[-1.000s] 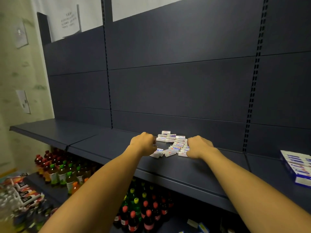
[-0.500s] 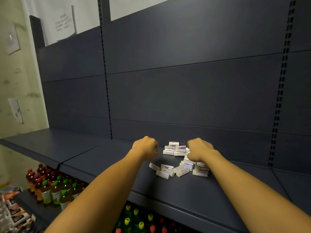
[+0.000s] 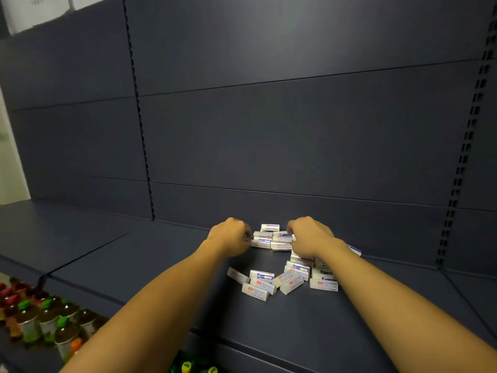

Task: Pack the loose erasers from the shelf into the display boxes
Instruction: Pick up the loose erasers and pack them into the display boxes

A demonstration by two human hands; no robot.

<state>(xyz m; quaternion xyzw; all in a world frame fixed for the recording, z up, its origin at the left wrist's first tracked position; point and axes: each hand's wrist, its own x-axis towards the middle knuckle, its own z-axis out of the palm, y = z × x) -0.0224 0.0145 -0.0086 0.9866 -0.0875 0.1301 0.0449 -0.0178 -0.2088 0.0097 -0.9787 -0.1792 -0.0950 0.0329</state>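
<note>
Several small white erasers with blue and red labels lie on the dark blue shelf point(image 3: 150, 265). A tidy stack of erasers point(image 3: 270, 239) sits near the back panel, and a loose pile of erasers point(image 3: 282, 281) lies in front of it. My left hand point(image 3: 231, 236) has curled fingers at the left end of the stack. My right hand point(image 3: 309, 235) curls over its right end, hiding a few erasers beneath it. One eraser point(image 3: 354, 249) peeks out behind my right wrist. No display box is in view.
The shelf's back panel point(image 3: 295, 130) rises just behind the stack, with slotted uprights at left and right. On the lower shelf at bottom left stand drink bottles point(image 3: 48, 319) with green and red caps. Bare shelf stretches left and right of the erasers.
Both hands have moved from the near edge of the pile back to the stack by the panel. The view has shifted and a box at the far right has left it.
</note>
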